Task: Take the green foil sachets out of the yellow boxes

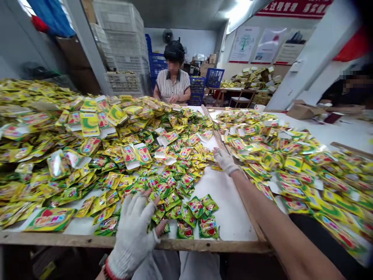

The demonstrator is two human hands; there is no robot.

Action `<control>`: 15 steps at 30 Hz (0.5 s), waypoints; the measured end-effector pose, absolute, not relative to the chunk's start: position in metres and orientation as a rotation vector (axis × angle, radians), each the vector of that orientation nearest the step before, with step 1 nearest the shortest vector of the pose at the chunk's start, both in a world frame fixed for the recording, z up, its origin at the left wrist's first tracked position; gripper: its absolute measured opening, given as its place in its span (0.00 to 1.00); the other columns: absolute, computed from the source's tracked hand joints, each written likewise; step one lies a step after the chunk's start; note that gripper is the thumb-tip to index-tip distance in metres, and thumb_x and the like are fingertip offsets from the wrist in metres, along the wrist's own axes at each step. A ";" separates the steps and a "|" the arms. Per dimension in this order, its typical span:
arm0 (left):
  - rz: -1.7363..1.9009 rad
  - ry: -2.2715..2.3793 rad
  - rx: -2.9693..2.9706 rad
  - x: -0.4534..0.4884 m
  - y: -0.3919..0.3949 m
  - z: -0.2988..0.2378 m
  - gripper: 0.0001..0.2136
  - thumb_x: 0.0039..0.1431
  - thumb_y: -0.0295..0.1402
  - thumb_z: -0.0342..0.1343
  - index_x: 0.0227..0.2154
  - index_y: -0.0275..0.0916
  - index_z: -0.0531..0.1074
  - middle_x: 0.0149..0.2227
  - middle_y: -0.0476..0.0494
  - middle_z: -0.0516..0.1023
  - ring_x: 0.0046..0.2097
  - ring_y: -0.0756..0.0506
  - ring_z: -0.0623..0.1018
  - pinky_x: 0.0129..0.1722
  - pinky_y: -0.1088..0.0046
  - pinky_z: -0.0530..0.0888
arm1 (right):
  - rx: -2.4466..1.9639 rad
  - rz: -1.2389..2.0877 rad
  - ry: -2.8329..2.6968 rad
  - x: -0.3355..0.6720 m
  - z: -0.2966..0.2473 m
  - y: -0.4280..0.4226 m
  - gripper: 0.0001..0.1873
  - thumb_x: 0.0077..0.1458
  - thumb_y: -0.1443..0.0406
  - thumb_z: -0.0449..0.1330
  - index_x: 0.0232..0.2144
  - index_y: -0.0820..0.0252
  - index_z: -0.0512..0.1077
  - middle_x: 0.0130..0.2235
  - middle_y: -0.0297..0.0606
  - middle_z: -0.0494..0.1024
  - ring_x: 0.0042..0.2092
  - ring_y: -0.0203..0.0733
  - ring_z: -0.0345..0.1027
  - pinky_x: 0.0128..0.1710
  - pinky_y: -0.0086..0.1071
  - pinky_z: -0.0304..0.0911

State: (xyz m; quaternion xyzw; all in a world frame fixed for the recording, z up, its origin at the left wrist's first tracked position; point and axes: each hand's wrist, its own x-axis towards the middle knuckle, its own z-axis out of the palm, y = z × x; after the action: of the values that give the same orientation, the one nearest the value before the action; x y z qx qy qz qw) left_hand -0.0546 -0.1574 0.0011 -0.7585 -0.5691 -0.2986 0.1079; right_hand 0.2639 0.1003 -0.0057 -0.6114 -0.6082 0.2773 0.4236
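Observation:
My left hand [135,227], in a white knit glove with bare fingertips, is open over the near edge of the table. Its fingers are spread on small green candy packets [163,188]. Several more green packets [208,227] lie just right of it. Farther forward, my gloved right hand [225,160] reaches to the wooden divider [247,206], fingers stretched out to the left beside yellow packets [205,151]. No held thing shows in it. Opened flat-topped yellow boxes [132,155] lie among the packets.
A large heap of yellow packets and boxes [35,144] covers the left side. Filled yellow boxes [294,163] spread right of the divider. Opposite sits a person [173,83] with hands at the heap. A wooden rim [198,245] edges the table; stacked crates [119,39] stand behind.

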 end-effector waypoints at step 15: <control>-0.314 -2.220 -2.199 -0.045 -0.162 -0.007 0.51 0.40 0.61 0.55 0.64 0.34 0.51 0.59 0.30 0.64 0.63 0.26 0.55 0.60 0.43 0.48 | -1.324 1.011 -1.938 0.143 -0.021 0.035 0.48 0.40 0.48 0.66 0.61 0.57 0.57 0.55 0.44 0.69 0.57 0.51 0.61 0.57 0.43 0.55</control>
State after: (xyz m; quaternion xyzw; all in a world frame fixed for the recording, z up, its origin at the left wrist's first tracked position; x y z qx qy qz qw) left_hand -0.0451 -0.1616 -0.0067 -0.7001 -0.7070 -0.0999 0.0007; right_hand 0.1426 0.0349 -0.0210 -0.4961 -0.7260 0.3786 0.2890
